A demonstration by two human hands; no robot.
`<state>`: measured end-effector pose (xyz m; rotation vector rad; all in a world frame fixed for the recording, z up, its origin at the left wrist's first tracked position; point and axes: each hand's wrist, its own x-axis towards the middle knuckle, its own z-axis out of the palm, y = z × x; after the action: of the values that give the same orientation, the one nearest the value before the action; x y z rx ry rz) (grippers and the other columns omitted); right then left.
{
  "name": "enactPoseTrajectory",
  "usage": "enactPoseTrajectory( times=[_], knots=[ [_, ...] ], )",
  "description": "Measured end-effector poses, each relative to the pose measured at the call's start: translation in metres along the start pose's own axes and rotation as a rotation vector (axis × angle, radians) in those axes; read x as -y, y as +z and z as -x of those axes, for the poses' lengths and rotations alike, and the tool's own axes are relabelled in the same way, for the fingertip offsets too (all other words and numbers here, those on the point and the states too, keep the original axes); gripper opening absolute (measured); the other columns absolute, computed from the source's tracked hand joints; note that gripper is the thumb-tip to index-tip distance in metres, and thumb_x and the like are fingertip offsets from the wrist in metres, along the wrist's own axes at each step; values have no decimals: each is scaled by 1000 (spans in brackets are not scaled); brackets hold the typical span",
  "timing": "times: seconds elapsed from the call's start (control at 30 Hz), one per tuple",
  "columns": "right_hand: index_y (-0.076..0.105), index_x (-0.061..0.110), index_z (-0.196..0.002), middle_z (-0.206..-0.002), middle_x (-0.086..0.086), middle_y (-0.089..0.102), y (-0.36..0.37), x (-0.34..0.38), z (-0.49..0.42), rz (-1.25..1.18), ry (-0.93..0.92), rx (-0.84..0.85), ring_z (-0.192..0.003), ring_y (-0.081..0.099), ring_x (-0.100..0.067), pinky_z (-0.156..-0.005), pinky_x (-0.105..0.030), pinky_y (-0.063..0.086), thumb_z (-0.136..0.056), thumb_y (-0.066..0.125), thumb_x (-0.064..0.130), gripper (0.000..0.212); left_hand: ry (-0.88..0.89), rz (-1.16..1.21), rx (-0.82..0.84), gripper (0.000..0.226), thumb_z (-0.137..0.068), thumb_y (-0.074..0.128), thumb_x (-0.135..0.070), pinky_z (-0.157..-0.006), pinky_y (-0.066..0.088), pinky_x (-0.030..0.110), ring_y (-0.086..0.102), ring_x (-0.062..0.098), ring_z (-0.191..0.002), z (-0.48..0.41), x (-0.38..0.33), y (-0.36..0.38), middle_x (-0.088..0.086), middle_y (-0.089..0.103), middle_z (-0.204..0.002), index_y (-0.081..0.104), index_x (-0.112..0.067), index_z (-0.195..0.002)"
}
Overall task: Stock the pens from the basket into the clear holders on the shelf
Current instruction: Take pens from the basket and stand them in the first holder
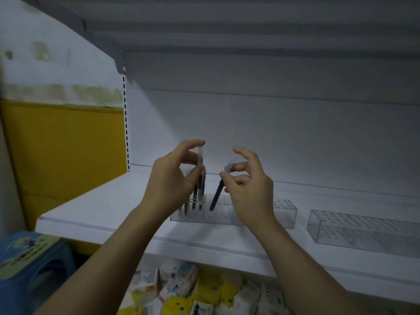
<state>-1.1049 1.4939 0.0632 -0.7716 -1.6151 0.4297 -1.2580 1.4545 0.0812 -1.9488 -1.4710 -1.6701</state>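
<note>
"What's down on the left?"

"A blue plastic stool with a printed top (29, 264), and a yellow wall panel (66, 151) behind it. Then the white metal shelf (95, 210) begins."

"And the hands?"

"The left hand (172, 176) pinches a slim pen with a clear cap (200, 178) between thumb and fingertips. It's held upright, with its lower end down in the left end of the long clear plastic holder with a grid of holes (286, 212). A couple of other pens (186, 208) stand just beside it in that end."

"The right one?"

"The right hand (247, 189) pinches the top of a dark-barrelled pen (216, 196) between thumb and forefinger, its other fingers loosely spread. That pen leans, with its tip in the same holder, a little right of the others."

"Further along?"

"A second clear gridded holder (363, 228) sits on the shelf, apart from the first. Under the shelf lies a heap of yellow and white packets (204, 292)."
</note>
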Motion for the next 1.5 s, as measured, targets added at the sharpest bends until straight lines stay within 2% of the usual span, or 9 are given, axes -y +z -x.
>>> enactPoseTrajectory(
  times=[0.17, 0.43, 0.6, 0.73, 0.93, 1.1, 1.23, 1.37, 1.5],
  knots=[
    [49, 25, -129, -96, 6, 62, 20, -5, -24, -10, -8, -17, -68, 67, -8, -62, -10, 53, -89, 68, 17, 45, 33, -86, -18, 51, -84, 71, -14, -85, 54, 33, 65, 16, -96, -15, 15, 5, 0, 70, -107, 52, -24, -130],
    [49, 24, -130, -100, 5, 62, 41, -27, -30, -7, 14, -48, -79, 68, -13, -67, -15, 56, -89, 68, 17, 46, 1, -108, 47, 50, -85, 69, -18, -82, 49, 23, 63, 12, -93, -23, 47, 23, -5, 69, -105, 50, -30, -130],
    [49, 27, -131, -96, 12, 57, 46, -33, -33, 80, 11, 80, -78, 66, -10, -62, -6, 49, -91, 66, 20, 44, 8, -199, 59, 48, -84, 72, -23, -89, 47, 30, 58, 17, -102, -22, 62, 28, -9, 66, -106, 51, -32, -126],
    [49, 30, -132, -103, 5, 65, 48, -37, -29, 186, -20, 200, -82, 66, -12, -72, -18, 54, -91, 65, 29, 45, 16, -275, 121, 43, -81, 74, -22, -90, 35, 23, 48, 14, -111, -22, 67, 30, -6, 59, -121, 56, -28, -120],
    [28, 49, -143, -97, 11, 63, 38, -39, -36, 429, -32, 445, -82, 61, -9, -79, -30, 55, -97, 53, 31, 56, -43, -220, 204, 47, -83, 71, -22, -88, 41, 24, 52, 14, -112, -26, 67, 29, -6, 58, -124, 51, -27, -125],
    [25, 49, -143, -106, 9, 64, 31, -34, -36, 474, -14, 506, -88, 61, -12, -82, -32, 55, -96, 53, 31, 57, -64, -231, 236, 47, -87, 67, -22, -88, 41, 25, 50, 16, -116, -25, 63, 28, -4, 56, -128, 48, -27, -129],
    [8, 51, -146, -123, 5, 59, 28, -35, -28, 489, 46, 539, -102, 61, -15, -91, -36, 53, -94, 58, 33, 74, -54, -240, 248, 42, -89, 64, -26, -89, 38, 24, 47, 14, -119, -25, 62, 20, -6, 55, -129, 50, -28, -129],
    [-4, 41, -151, -132, 0, 56, 24, -33, -20, 505, 97, 564, -111, 58, -19, -96, -38, 50, -93, 59, 34, 86, -87, -291, 205, 31, -92, 59, -27, -89, 37, 23, 48, 13, -118, -21, 64, 24, -6, 56, -128, 57, -26, -123],
    [-2, 38, -152, -139, -4, 51, 19, -25, -12, 483, 160, 589, -120, 54, -21, -101, -37, 46, -94, 59, 33, 85, -84, -352, 235, 43, -91, 60, -32, -104, 35, 29, 39, 14, -131, -13, 59, 24, -7, 49, -141, 50, -28, -133]
  ],
)
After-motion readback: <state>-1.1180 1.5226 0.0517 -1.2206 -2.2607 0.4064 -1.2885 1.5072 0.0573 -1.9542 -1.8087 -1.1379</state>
